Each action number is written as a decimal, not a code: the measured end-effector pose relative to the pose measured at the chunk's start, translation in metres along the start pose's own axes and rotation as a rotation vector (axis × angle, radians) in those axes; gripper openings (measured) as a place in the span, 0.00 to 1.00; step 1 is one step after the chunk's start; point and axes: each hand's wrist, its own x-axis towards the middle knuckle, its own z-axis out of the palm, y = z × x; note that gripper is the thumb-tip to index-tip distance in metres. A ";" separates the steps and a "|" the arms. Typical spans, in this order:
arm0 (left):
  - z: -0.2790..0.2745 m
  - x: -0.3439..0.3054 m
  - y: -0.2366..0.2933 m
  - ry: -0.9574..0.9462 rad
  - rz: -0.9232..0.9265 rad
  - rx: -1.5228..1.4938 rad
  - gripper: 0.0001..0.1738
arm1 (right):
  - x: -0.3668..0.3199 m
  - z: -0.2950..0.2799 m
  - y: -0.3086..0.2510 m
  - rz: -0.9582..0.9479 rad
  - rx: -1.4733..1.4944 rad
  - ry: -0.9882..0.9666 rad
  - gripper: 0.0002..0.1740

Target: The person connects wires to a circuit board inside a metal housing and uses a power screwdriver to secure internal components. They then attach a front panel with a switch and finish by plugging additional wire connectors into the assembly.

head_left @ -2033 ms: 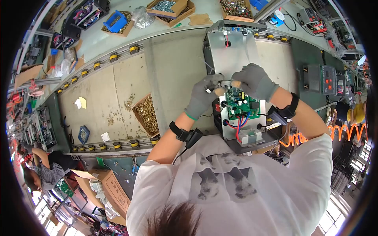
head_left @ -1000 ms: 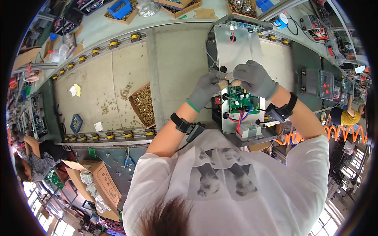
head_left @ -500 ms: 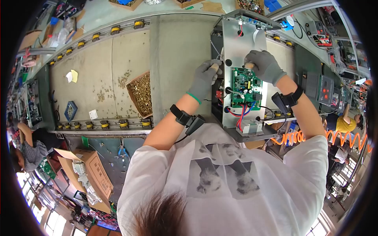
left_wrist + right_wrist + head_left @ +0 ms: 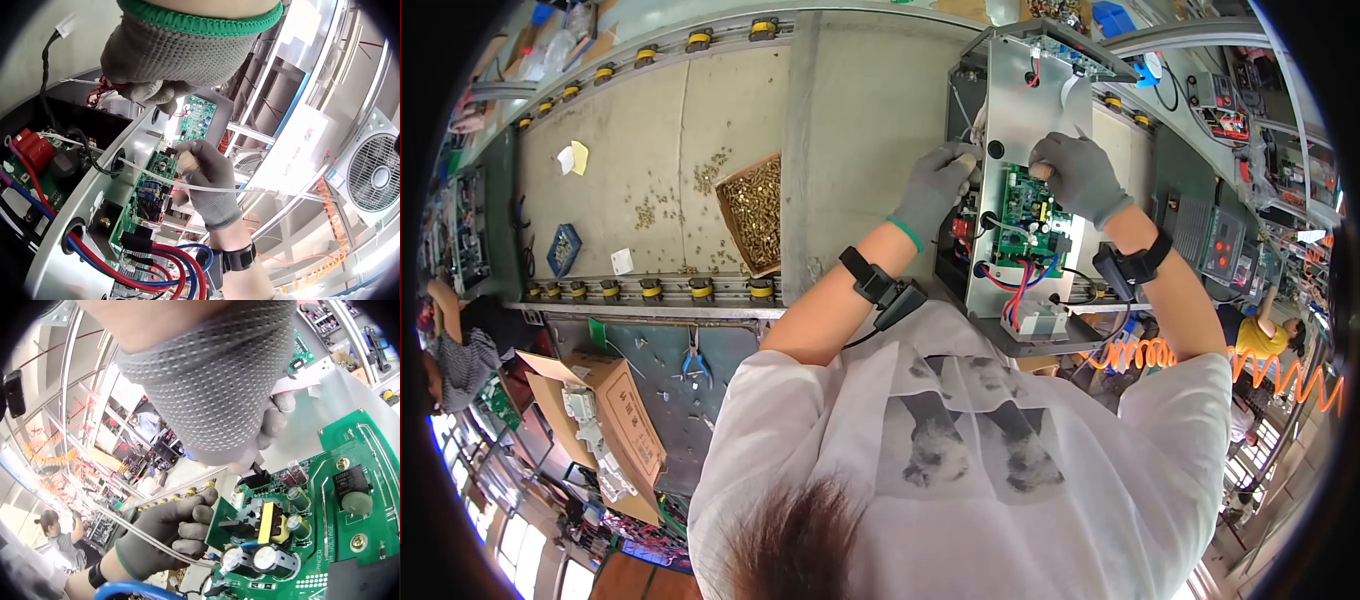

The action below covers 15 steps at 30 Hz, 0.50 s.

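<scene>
The two hands have parted since a second ago, when they met over the far end of the board (image 4: 1035, 222): the left hand (image 4: 937, 188) is now to the board's left, close by the edge of the case (image 4: 1035, 115), and the right hand (image 4: 1080, 178) is at the board's far end. The board lies fixed along the panel of the case, which stands on the desk (image 4: 850, 120).

The right hand's grip is bent well in, its fingertips at a black connector (image 4: 255, 478) on the board; whether it pinches this cannot be told. The left hand's grip is curled, with little gap between the fingers, and what it has hold of, if anything, is hidden. A white wire (image 4: 212, 187) crosses in front of the board in the left wrist view. Red and blue wires (image 4: 1022, 290) rise at the board's near end. Well left of the board sits a box (image 4: 732, 229) of brass pieces.
</scene>
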 end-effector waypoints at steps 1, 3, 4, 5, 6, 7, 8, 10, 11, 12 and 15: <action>0.001 -0.001 0.001 0.002 -0.003 0.003 0.14 | 0.000 0.002 0.002 0.068 0.116 0.010 0.10; 0.000 -0.001 0.002 0.007 -0.007 0.003 0.13 | 0.004 -0.001 0.001 0.068 0.069 -0.023 0.10; 0.000 -0.001 0.003 0.009 -0.015 0.009 0.13 | 0.005 -0.001 0.000 0.070 0.022 -0.052 0.09; -0.001 0.000 0.002 0.011 -0.023 0.015 0.13 | 0.004 -0.001 0.000 0.069 0.022 -0.057 0.09; -0.002 0.001 0.001 0.012 -0.024 0.011 0.13 | 0.004 -0.001 0.002 0.052 0.047 -0.033 0.09; -0.004 0.002 -0.001 0.015 -0.021 0.002 0.13 | 0.004 -0.001 0.002 0.034 0.073 -0.009 0.09; -0.004 0.003 -0.003 0.017 -0.020 -0.009 0.12 | 0.004 -0.002 0.003 0.031 0.071 -0.016 0.09; -0.004 0.002 -0.003 0.019 -0.012 -0.019 0.12 | 0.006 -0.005 0.003 0.068 0.082 -0.096 0.08; -0.004 0.003 -0.002 0.016 -0.003 -0.022 0.12 | 0.007 -0.006 0.003 0.066 0.083 -0.101 0.08; -0.004 0.002 0.000 0.019 -0.007 -0.025 0.12 | 0.009 -0.007 0.002 0.079 0.055 -0.116 0.08; -0.004 0.003 0.003 0.004 -0.025 -0.004 0.13 | 0.012 -0.003 0.003 0.098 0.047 -0.135 0.08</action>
